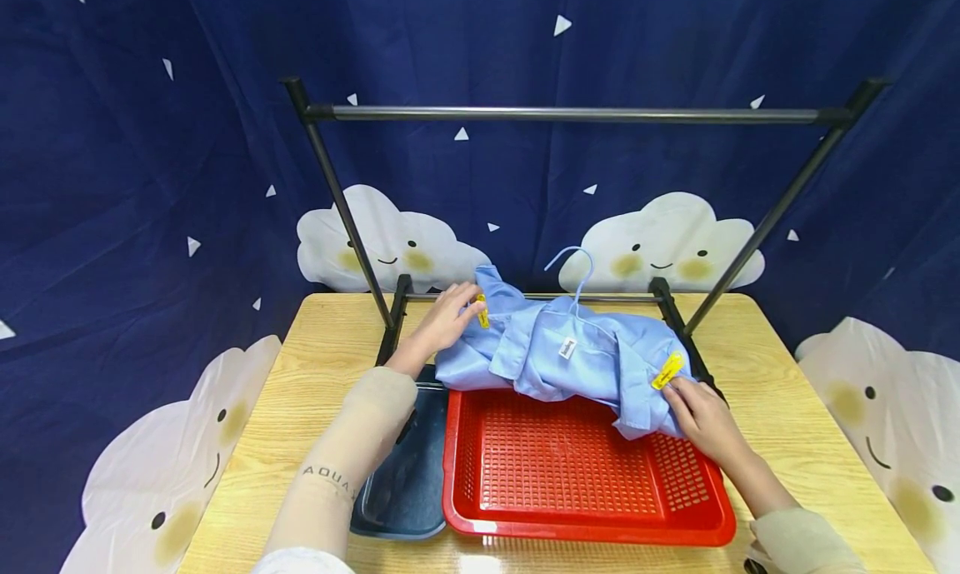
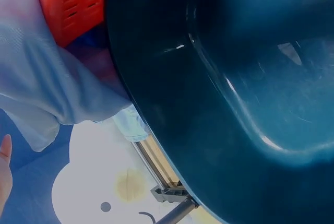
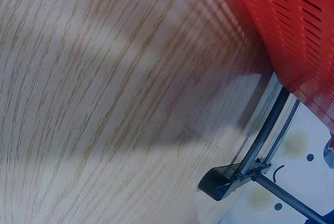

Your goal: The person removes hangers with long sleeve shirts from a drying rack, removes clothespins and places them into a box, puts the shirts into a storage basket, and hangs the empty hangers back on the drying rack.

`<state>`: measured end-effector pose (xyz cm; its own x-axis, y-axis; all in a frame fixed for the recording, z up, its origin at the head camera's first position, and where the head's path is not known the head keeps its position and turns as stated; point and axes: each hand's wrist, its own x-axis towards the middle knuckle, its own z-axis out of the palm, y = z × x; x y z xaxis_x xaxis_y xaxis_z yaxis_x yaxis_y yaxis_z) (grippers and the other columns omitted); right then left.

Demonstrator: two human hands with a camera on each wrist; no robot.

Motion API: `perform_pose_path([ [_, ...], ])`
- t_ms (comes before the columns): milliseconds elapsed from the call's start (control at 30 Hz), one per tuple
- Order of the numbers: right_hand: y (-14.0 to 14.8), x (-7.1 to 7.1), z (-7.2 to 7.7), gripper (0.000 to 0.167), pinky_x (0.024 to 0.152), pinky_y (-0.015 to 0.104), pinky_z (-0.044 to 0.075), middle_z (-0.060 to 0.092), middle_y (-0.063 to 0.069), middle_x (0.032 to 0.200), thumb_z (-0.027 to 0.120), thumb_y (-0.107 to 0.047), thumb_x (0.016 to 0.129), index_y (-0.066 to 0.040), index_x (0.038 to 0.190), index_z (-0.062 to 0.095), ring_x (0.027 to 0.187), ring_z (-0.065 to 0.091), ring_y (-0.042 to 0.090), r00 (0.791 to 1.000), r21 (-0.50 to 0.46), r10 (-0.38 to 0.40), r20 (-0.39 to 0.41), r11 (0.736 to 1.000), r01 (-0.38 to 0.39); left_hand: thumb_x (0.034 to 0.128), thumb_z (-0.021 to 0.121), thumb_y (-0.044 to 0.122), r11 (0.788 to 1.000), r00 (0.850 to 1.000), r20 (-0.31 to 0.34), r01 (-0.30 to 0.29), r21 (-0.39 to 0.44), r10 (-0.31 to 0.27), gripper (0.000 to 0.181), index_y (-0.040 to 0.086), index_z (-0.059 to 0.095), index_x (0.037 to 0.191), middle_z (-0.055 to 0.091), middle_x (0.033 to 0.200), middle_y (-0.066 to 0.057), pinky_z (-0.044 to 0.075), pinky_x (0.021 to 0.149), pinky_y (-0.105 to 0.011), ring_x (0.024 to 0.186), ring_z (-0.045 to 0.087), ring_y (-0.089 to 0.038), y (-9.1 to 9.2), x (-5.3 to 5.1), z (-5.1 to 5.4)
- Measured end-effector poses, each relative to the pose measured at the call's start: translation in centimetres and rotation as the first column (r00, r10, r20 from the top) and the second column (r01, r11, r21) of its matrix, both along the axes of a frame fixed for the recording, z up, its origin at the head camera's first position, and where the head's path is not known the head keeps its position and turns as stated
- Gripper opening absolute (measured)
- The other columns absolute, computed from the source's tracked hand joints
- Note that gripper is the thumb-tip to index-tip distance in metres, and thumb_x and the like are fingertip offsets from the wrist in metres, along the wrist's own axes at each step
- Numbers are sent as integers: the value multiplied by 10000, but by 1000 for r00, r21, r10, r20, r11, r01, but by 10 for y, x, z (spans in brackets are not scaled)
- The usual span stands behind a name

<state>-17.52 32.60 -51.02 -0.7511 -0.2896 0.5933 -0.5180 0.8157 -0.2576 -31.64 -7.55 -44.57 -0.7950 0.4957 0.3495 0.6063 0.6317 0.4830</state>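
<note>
A light blue shirt [image 1: 555, 357] lies bunched over the far part of the red basket [image 1: 585, 534]. The hook of a light blue hanger [image 1: 587, 266] rises from its middle, above a small white label. At the shirt's left, my left hand [image 1: 444, 317] pinches a yellow clothespin [image 1: 483, 314] between thumb and fingers. My right hand [image 1: 705, 416] pinches a second yellow clothespin [image 1: 667, 369] at the shirt's right end. In the left wrist view, cloth of the shirt [image 2: 47, 78] hangs by the basket, and only a bit of the hand [image 2: 4, 169] shows at the edge.
Behind the shirt stands a black garment rack [image 1: 570, 115] with a high crossbar and slanted posts. A dark blue-green tub [image 1: 420, 466] sits left of the basket, under my left forearm. Wooden tabletop [image 1: 247, 449] extends on both sides; a dark blue curtain [image 1: 465, 41] hangs behind.
</note>
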Motion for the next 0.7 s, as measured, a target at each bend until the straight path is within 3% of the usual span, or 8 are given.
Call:
perform_pose_path([
  [300,0,-1,-1,142,667,282,328,497,-51,696,605,8,805,-111,810,527,648,450,152,1000,14,12,-17,1000,-11,952,467,198,990,1000,-2,-24,135,25,241,9,573,1059,582,1036,-114,336,890,-421,934,474,-251,-1,1,4],
  [533,0,-1,-1,119,693,278,319,512,-36,703,593,-9,820,-107,809,528,649,456,162,999,17,27,-28,999,-26,948,472,182,968,998,-21,-56,244,63,172,41,567,920,548,870,-88,351,790,-389,865,459,-247,-4,0,6],
  [700,0,-2,-2,107,693,274,314,514,-33,698,585,-22,830,-107,803,526,644,461,169,999,16,34,-38,999,-33,946,475,176,953,997,-13,-68,295,75,170,35,566,919,528,847,-92,350,765,-362,850,451,-240,-7,1,8],
])
